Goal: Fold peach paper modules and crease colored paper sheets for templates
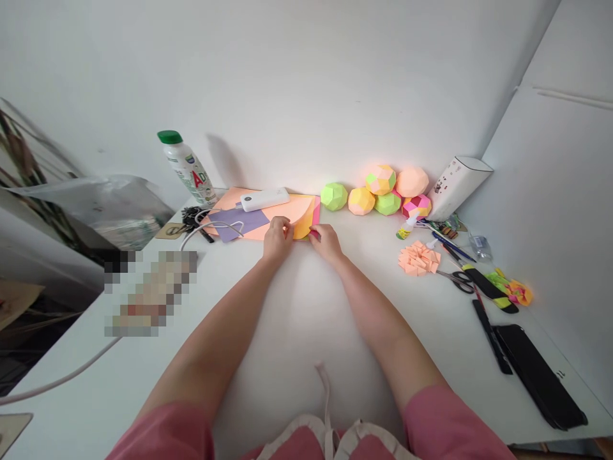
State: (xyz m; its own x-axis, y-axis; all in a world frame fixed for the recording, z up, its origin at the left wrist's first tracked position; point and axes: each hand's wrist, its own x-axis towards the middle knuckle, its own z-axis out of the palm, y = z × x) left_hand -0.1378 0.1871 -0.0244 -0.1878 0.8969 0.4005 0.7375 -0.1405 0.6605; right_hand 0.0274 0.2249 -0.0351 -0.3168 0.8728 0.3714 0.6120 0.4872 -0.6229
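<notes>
A stack of coloured paper sheets lies against the wall, peach on top with yellow and pink below. With bent fingers, my left hand lifts the front right part of the peach sheet, which curls up. My right hand pinches the near right corner of the yellow sheet, thumb and finger pressed together. On the left of the stack lies a purple sheet, partly under a white power bank with a cable.
Folded paper balls stand along the wall to the right. Near them are a glue bottle, a peach paper flower, scissors, a cutter and a black case. A green-capped bottle stands at the left.
</notes>
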